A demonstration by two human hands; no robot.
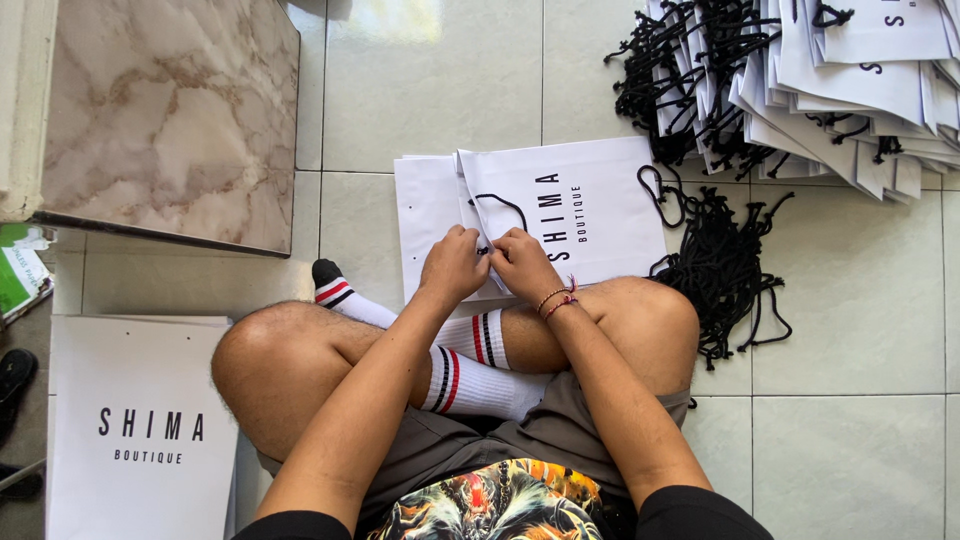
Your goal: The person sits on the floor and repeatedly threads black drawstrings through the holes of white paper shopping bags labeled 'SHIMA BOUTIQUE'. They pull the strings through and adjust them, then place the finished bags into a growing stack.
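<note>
Left hand (455,262) and right hand (520,262) are meeting over the edge of a white paper bag (570,205) lying flat on the tiled floor (850,330), just ahead of our crossed legs. Both hands are curling nearly closed, fingertips pinching at a black cord handle (503,207) where it is reaching a hole near the bag's top edge; we cannot tell which hand is actually gripping the cord end. We are judging that the step goes best with one hand pinning the paper flat beside the hole while the other is feeding the cord tip straight through, keeping the loop untwisted. A loose bundle of black cords (722,268) is lying just right of the bag, near our right knee. A large fanned pile of finished bags (850,90) is sitting farther right. A stack of flat bags (140,430) is lying by our left knee.
</note>
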